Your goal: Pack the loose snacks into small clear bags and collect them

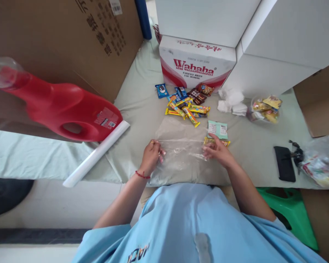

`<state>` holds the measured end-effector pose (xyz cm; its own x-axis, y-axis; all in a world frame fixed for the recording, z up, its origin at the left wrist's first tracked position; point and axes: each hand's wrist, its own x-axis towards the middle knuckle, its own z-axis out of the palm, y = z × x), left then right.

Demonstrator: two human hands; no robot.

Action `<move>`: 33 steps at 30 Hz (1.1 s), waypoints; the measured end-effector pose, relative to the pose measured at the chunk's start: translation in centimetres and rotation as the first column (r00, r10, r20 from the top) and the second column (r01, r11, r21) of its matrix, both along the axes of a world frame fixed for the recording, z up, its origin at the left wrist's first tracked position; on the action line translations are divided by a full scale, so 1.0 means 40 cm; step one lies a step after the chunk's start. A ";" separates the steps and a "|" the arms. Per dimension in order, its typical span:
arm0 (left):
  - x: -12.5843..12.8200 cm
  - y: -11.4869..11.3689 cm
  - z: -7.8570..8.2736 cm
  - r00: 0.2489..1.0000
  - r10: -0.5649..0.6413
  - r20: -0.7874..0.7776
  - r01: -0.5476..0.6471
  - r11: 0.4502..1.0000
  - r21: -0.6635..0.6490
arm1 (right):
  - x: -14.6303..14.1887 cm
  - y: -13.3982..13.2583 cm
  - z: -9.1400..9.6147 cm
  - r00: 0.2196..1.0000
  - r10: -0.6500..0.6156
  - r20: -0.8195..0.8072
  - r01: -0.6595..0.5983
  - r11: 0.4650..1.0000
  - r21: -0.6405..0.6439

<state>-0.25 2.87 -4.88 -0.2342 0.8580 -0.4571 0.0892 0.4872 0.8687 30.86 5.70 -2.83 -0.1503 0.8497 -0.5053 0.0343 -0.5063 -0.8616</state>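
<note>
A clear plastic bag (181,146) is stretched between my two hands, low over the table cloth. My left hand (152,155) pinches its left edge, fingers closed. On the right edge, the fingers of my right hand (218,150) are closed on the film, with the index finger reaching out. Right beside that hand lie a mint-green snack packet (217,128) and a yellow wrapped snack bar (225,143), partly covered by my fingers. Beyond the bag is a pile of yellow wrapped snack bars (190,115), with blue packets (161,91) and brown packets (196,96) behind.
A red jug (71,106) and a white roll (97,153) lie at left, by a large cardboard box (71,40). A Wahaha carton (197,65) stands behind. On the right are tissues (231,100), a snack tub (263,117), a phone (284,164) and a filled plastic bag (322,160).
</note>
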 end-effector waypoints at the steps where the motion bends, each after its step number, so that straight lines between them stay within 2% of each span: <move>1: -0.005 0.002 0.004 0.999 -0.015 -0.031 0.015 1.000 -0.003 | 0.008 -0.012 -0.001 0.998 0.025 0.049 -0.025 1.000 0.005; 3: -0.016 0.006 0.011 0.994 -0.054 -0.098 0.053 0.999 -0.009 | 0.026 -0.029 -0.005 0.993 0.031 0.111 -0.032 0.999 0.012; 7: -0.027 0.007 0.015 0.952 -0.101 -0.289 0.113 0.993 0.023 | 0.046 -0.050 -0.015 0.991 -0.052 0.127 0.049 0.998 0.033; 10: -0.009 -0.009 0.009 0.844 -0.102 -0.527 0.161 0.985 0.067 | 0.039 -0.066 -0.014 0.987 -0.120 0.107 0.110 0.990 0.087; 14: 0.023 -0.045 0.003 0.656 -0.013 -0.754 0.237 0.953 0.190 | 0.024 -0.089 -0.001 0.991 -0.133 0.020 0.131 0.987 0.090; 16: 0.026 -0.056 0.000 0.592 -0.022 -0.806 0.345 0.910 0.228 | 0.023 -0.100 0.002 0.994 -0.100 0.043 0.096 0.992 0.077; 17: 0.023 -0.058 -0.003 0.574 -0.065 -0.816 0.423 0.877 0.227 | 0.024 -0.105 0.001 0.994 -0.083 0.073 0.078 0.994 0.071; 20: 0.002 -0.056 -0.017 0.510 -0.277 -0.814 0.660 0.733 0.164 | 0.043 -0.125 -0.010 0.988 -0.067 0.141 0.061 0.997 0.041; 21: -0.008 -0.054 -0.023 0.485 -0.336 -0.808 0.705 0.697 0.133 | 0.055 -0.133 -0.015 0.987 -0.069 0.144 0.066 0.997 0.027; 23: -0.026 -0.053 -0.033 0.441 -0.411 -0.798 0.748 0.660 0.073 | 0.090 -0.148 -0.023 0.988 -0.055 0.147 0.056 0.998 0.000; 26: -0.051 -0.060 -0.042 0.364 -0.477 -0.800 0.788 0.615 -0.008 | 0.158 -0.161 -0.020 0.966 0.057 0.250 -0.056 0.998 -0.012; 28: -0.060 -0.067 -0.043 0.311 -0.503 -0.807 0.810 0.584 -0.052 | 0.190 -0.154 -0.005 0.906 0.047 0.421 -0.091 0.992 0.084; 30: -0.061 -0.073 -0.041 0.273 -0.517 -0.811 0.820 0.566 -0.085 | 0.187 -0.133 0.014 0.820 -0.075 0.568 -0.101 0.957 0.272; 32: -0.056 -0.076 -0.040 0.254 -0.530 -0.809 0.821 0.560 -0.109 | 0.142 -0.102 0.025 0.771 -0.143 0.621 -0.204 0.867 0.454; 33: -0.053 -0.076 -0.039 0.252 -0.537 -0.805 0.821 0.559 -0.115 | 0.108 -0.085 0.023 0.765 -0.116 0.633 -0.301 0.805 0.512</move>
